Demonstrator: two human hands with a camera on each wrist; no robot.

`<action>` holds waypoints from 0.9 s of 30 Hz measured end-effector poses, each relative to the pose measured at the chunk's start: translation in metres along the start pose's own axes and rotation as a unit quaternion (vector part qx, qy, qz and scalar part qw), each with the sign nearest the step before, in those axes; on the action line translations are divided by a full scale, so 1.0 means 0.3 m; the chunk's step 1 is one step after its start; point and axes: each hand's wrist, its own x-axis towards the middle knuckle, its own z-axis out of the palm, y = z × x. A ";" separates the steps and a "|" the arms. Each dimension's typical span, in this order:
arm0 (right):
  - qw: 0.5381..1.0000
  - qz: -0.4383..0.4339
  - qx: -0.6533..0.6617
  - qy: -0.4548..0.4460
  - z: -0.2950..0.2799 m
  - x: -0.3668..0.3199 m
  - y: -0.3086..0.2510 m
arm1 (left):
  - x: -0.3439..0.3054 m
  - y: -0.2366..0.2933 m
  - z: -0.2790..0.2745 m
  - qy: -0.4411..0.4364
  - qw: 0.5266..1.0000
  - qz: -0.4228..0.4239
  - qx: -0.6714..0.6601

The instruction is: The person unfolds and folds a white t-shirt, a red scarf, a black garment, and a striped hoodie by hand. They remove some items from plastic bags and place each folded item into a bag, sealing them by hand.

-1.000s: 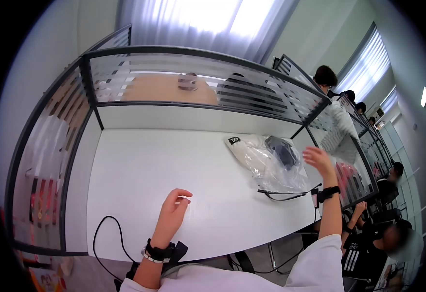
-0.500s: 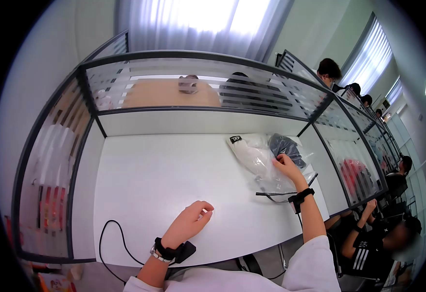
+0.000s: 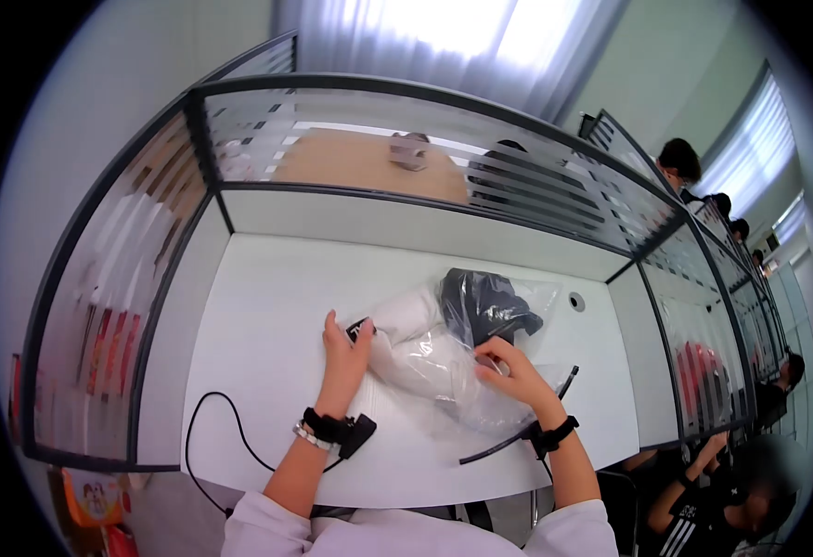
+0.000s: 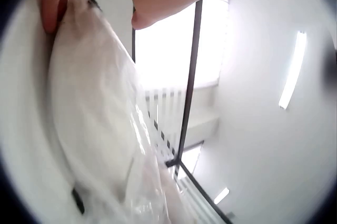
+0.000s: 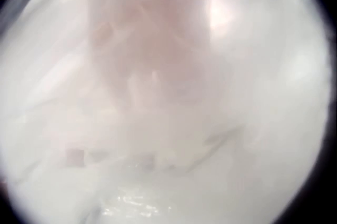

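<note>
A clear plastic bag (image 3: 425,357) lies on the white desk between both hands. Inside it are a bulky white folded garment (image 3: 406,320) and a dark grey cloth bundle (image 3: 485,302). My left hand (image 3: 343,357) is at the bag's left corner, by a small black label (image 3: 360,330). In the left wrist view, its fingers (image 4: 51,16) lie straight along the bag's edge and the thumb stands apart. My right hand (image 3: 513,376) pinches the film on the bag's right side with curled fingers. Blurred plastic fills the right wrist view.
The white desk (image 3: 267,306) has partition panels on three sides. A black strap (image 3: 495,450) lies by my right wrist, and a black cable (image 3: 239,422) loops at the left front edge. A round cable hole (image 3: 575,301) is at back right. A person (image 3: 731,492) sits at right.
My right hand has come down from beside the bag onto it. The bag has shifted left and toward me, turning. My left hand has moved forward to its left corner.
</note>
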 end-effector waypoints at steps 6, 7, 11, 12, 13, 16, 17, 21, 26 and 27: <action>0.973 -0.003 -0.220 0.069 -0.296 -0.007 0.225 | 0.042 0.135 -0.124 -0.213 0.965 -0.123 -0.087; 0.939 0.023 -0.321 0.120 -0.337 -0.011 0.200 | 0.057 0.112 -0.095 -0.233 0.964 -0.103 -0.074; 0.895 -0.010 -0.282 0.346 -0.364 -0.045 0.143 | 0.120 0.141 -0.037 -0.330 0.939 -0.047 0.088; 0.898 -0.007 -0.225 0.377 -0.336 -0.062 0.114 | 0.133 0.139 -0.030 -0.334 0.937 -0.026 0.101; 0.898 0.005 -0.208 0.387 -0.305 -0.089 0.092 | 0.144 0.134 -0.020 -0.304 0.947 0.003 0.105; 0.894 0.034 -0.178 0.410 -0.233 -0.177 0.068 | 0.142 0.287 -0.069 -0.287 0.948 -0.002 0.136; 0.892 0.042 -0.167 0.418 -0.219 -0.205 0.067 | 0.160 0.291 -0.068 -0.252 0.959 0.055 0.115; 0.890 0.093 -0.073 0.440 -0.192 -0.308 0.156 | 0.217 0.408 -0.143 -0.176 0.955 0.205 0.124; 0.933 0.251 0.026 0.256 -0.106 -0.364 0.183 | 0.188 0.380 -0.230 -0.184 0.938 0.202 0.215; 0.932 0.264 0.016 0.249 -0.086 -0.372 0.214 | 0.180 0.324 -0.234 -0.183 0.931 0.208 0.236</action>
